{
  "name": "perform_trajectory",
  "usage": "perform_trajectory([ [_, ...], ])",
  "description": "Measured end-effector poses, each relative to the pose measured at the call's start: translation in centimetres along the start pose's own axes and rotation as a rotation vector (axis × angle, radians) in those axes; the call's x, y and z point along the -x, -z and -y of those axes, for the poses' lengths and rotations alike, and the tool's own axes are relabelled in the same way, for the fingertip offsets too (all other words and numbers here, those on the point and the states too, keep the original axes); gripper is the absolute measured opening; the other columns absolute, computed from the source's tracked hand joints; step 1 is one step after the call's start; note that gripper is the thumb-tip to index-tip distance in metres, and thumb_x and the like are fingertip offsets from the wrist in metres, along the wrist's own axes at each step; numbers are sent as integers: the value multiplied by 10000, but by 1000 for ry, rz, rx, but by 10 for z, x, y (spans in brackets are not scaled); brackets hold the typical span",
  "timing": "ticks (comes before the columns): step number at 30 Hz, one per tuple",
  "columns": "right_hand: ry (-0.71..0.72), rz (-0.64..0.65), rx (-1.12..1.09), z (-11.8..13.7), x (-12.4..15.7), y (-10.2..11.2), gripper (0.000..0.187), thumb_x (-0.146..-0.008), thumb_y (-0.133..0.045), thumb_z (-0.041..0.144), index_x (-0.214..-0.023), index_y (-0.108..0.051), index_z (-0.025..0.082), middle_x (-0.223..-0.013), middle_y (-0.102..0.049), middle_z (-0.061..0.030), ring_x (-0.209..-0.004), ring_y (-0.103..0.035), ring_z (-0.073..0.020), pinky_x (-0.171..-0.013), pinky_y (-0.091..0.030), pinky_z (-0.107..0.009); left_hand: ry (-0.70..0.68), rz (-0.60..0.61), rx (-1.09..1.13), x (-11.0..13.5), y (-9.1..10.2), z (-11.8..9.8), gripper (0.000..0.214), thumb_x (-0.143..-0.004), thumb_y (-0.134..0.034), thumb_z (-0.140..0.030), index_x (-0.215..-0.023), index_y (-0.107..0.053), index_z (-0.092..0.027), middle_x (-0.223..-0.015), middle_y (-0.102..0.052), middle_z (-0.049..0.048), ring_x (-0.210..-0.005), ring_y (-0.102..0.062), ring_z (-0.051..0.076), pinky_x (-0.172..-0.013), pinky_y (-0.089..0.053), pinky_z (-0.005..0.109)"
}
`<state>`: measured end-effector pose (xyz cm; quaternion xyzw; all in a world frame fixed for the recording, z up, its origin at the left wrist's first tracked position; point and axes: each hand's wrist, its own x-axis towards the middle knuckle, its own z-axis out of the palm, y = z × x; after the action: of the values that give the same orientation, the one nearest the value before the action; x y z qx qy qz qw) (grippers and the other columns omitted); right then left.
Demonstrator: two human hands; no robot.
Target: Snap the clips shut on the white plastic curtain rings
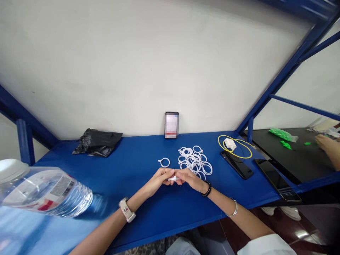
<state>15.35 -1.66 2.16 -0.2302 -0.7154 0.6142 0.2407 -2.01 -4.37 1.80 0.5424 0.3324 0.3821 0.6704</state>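
Note:
My left hand (pixel 162 178) and my right hand (pixel 189 177) meet low over the blue table, fingers closed together on one small white plastic ring (pixel 174 178). Most of that ring is hidden by the fingers; a short white strip with a nub shows between the thumbs. Just beyond my left hand lies a single white ring (pixel 165 163) with a small eyelet on its rim. A pile of similar white rings (pixel 195 161) overlaps beyond my right hand.
A phone (pixel 171 125) leans against the wall. To the left are a black plastic bag (pixel 98 142) and a large bottle (pixel 50 191). On the right lie a yellow cable (pixel 248 156), a charger (pixel 230 144), a black phone (pixel 236 164) and a tablet (pixel 276 180). Another person's hand (pixel 328 145) is near green pieces (pixel 285 144).

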Motion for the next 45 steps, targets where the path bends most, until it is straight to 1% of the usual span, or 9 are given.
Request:
perform_trajectory([
  [7, 12, -151, -425, -1, -7, -3, 622, -840, -353, 696, -460, -297, 207, -466, -261, 46, -494, -269, -112, -605, -359, -294, -20, -31, 463, -1, -10, -10, 434, -790, -570, -445, -501, -401, -169, -461, -272, -60, -484, -344, 86, -601, -351, 269],
  [11, 5, -148, -331, 10, -4, 5, 647, -865, -230, 706, -578, -496, 192, -576, -438, -4, -574, -397, -140, -645, -384, -310, -36, -29, 456, 0, 0, -15, 396, -855, -432, -478, -640, -537, -162, -547, -407, -12, -588, -452, 136, -679, -408, 319],
  [13, 29, -244, -128, 13, -1, 14, 645, -901, -217, 654, -698, -604, 180, -669, -538, -37, -649, -472, -163, -673, -386, -316, -92, -115, 297, 0, 10, -15, 384, -861, -409, -466, -837, -623, -148, -811, -583, 75, -793, -531, 194, -751, -427, 344],
  [16, 142, -514, 242, 15, 5, 30, 555, -944, -295, 539, -732, -673, 193, -717, -610, -50, -708, -523, -184, -714, -384, -319, -215, -373, -150, -1, 28, -12, 318, -852, -461, -406, -1018, -622, -187, -1151, -572, 94, -1078, -494, 245, -828, -420, 334],
  [19, 223, -748, 431, 17, 9, 47, 517, -962, -306, 470, -720, -676, 204, -731, -620, -51, -707, -533, -191, -706, -389, -318, -286, -642, -653, -4, 43, -6, 235, -850, -475, -368, -957, -612, -209, -1049, -586, 68, -1029, -508, 236, -815, -414, 337],
  [22, 236, -832, 518, 20, 12, 57, 469, -964, -337, 431, -730, -669, 197, -737, -613, -45, -683, -536, -183, -666, -384, -305, -227, -756, -1050, -5, 49, 2, 224, -844, -493, -392, -779, -582, -197, -907, -570, 60, -943, -506, 246, -797, -401, 369],
  [27, 194, -660, 585, 17, 8, 49, 463, -961, -369, 410, -649, -631, 189, -696, -617, -43, -674, -555, -178, -666, -388, -303, -129, -682, -1353, -6, 45, 16, 313, -836, -508, -455, -684, -522, -182, -942, -525, 74, -960, -493, 265, -805, -378, 420],
  [35, 193, -244, 941, 2, -2, 18, 376, -967, -375, 261, -678, -604, 186, -730, -628, -30, -745, -552, -172, -769, -361, -333, -171, -616, -1356, -9, 38, 25, 49, -826, -479, -192, -811, -525, -185, -960, -532, 62, -963, -500, 240, -839, -367, 426],
  [45, 126, -297, 1092, -3, -3, 16, 125, -887, -555, 268, -794, -590, 192, -725, -622, -2, -760, -548, -166, -783, -351, -327, -322, -457, -1182, -6, 17, 23, 92, -860, -454, -142, -817, -518, -194, -839, -590, 9, -866, -541, 180, -894, -349, 403],
])
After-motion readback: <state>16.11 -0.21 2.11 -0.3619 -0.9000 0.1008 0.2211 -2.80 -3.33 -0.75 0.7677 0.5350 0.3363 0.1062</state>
